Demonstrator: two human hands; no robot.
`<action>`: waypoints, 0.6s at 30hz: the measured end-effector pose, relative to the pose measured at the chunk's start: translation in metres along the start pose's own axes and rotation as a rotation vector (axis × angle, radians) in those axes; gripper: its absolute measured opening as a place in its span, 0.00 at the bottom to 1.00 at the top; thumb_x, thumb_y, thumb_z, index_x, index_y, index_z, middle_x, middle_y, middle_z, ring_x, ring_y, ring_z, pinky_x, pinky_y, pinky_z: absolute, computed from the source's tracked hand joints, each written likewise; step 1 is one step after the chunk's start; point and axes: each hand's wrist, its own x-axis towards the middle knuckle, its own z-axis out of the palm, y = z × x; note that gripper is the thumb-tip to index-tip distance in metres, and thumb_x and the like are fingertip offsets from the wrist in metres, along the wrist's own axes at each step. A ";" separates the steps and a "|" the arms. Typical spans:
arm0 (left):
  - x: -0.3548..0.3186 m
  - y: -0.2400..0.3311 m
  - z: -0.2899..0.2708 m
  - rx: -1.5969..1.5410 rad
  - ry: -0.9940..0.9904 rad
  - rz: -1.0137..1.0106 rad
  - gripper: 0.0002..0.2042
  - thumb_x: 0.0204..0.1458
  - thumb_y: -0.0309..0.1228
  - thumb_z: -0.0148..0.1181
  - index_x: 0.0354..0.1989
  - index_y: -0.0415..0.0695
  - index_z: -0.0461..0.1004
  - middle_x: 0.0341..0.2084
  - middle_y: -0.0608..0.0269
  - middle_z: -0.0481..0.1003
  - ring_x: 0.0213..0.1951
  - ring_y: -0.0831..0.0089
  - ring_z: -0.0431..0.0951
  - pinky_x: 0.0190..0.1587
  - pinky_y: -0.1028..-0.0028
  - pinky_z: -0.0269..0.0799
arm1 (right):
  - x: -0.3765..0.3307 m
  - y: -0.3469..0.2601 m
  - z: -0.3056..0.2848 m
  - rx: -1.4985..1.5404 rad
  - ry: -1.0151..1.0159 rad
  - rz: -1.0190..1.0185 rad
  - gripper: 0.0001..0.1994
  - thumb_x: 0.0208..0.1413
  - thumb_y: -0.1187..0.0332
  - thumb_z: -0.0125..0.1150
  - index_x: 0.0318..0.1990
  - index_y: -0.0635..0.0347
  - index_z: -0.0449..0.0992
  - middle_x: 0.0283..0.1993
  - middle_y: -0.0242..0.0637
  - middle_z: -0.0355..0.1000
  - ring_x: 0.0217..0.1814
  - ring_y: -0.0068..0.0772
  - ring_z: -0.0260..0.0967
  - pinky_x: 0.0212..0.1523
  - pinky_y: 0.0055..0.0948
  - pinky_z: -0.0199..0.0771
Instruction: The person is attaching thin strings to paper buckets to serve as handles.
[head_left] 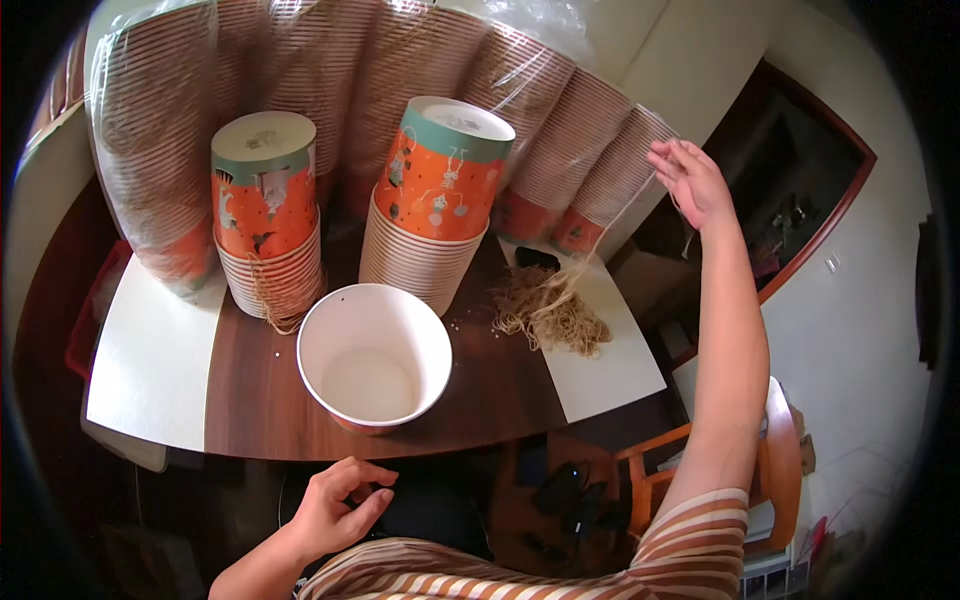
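Note:
My right hand [690, 180] is raised at the upper right, fingers closed on a pale strand of string [625, 210]. The strand runs down to a loose tangle of string [553, 312] on the right of the table. Just off the table's front edge, my left hand [342, 505] is loosely curled, with a gap between thumb and forefinger and nothing seen in it. Nearest to it stands an upright paper bucket [425, 350], white inside. Behind it are two stacks of paper buckets, a left stack [265, 200] and a right stack [440, 190], each topped by an upside-down orange-and-green one.
Tall plastic-wrapped stacks of buckets [320, 90] line the back of the brown-and-white table [490, 410]. More string [275, 290] hangs against the left stack. A small black object [538, 259] lies behind the tangle. A wooden chair [780, 470] stands at the right.

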 end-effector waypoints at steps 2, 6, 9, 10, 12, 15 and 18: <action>0.000 0.000 0.000 -0.003 -0.003 0.017 0.07 0.47 0.23 0.61 0.36 0.38 0.75 0.26 0.60 0.72 0.22 0.80 0.71 0.25 0.81 0.67 | 0.010 -0.004 0.008 0.144 -0.016 -0.214 0.11 0.59 0.59 0.53 0.40 0.57 0.69 0.53 0.40 0.68 0.61 0.40 0.60 0.64 0.42 0.46; -0.001 0.000 -0.002 0.029 -0.041 0.007 0.08 0.48 0.24 0.61 0.37 0.38 0.76 0.27 0.60 0.72 0.22 0.79 0.72 0.26 0.81 0.68 | -0.006 -0.024 0.014 0.265 -0.123 -0.238 0.09 0.61 0.63 0.50 0.37 0.60 0.68 0.50 0.45 0.68 0.54 0.42 0.66 0.55 0.42 0.65; -0.001 0.000 -0.004 0.028 -0.033 0.033 0.08 0.48 0.24 0.61 0.37 0.38 0.76 0.26 0.60 0.72 0.22 0.79 0.72 0.26 0.81 0.68 | -0.033 -0.030 0.034 0.284 -0.148 -0.251 0.09 0.62 0.65 0.47 0.36 0.61 0.67 0.48 0.48 0.69 0.49 0.40 0.69 0.48 0.40 0.72; 0.000 -0.001 -0.004 -0.014 -0.046 0.020 0.08 0.48 0.24 0.61 0.38 0.38 0.76 0.27 0.60 0.72 0.22 0.80 0.72 0.26 0.81 0.68 | -0.047 -0.030 0.040 0.278 -0.185 -0.238 0.09 0.62 0.65 0.46 0.36 0.61 0.67 0.48 0.48 0.69 0.48 0.40 0.69 0.48 0.40 0.72; -0.001 0.000 -0.002 -0.051 -0.039 0.001 0.09 0.48 0.24 0.61 0.38 0.38 0.76 0.27 0.61 0.72 0.22 0.80 0.71 0.26 0.81 0.67 | -0.082 -0.025 0.060 0.283 -0.214 -0.210 0.10 0.63 0.65 0.43 0.36 0.62 0.67 0.47 0.49 0.70 0.44 0.37 0.71 0.45 0.37 0.74; 0.006 0.008 0.004 -0.083 -0.083 0.050 0.09 0.48 0.24 0.61 0.39 0.39 0.75 0.28 0.62 0.72 0.22 0.82 0.68 0.25 0.82 0.65 | -0.138 -0.009 0.088 0.373 -0.267 -0.156 0.09 0.63 0.66 0.43 0.37 0.61 0.68 0.47 0.52 0.71 0.40 0.36 0.74 0.39 0.37 0.78; 0.019 0.021 0.011 -0.047 -0.093 0.142 0.11 0.48 0.22 0.60 0.41 0.39 0.74 0.33 0.61 0.72 0.23 0.82 0.67 0.25 0.82 0.64 | -0.188 0.011 0.115 0.482 -0.350 0.011 0.10 0.63 0.65 0.43 0.37 0.62 0.68 0.49 0.53 0.69 0.42 0.39 0.75 0.38 0.38 0.80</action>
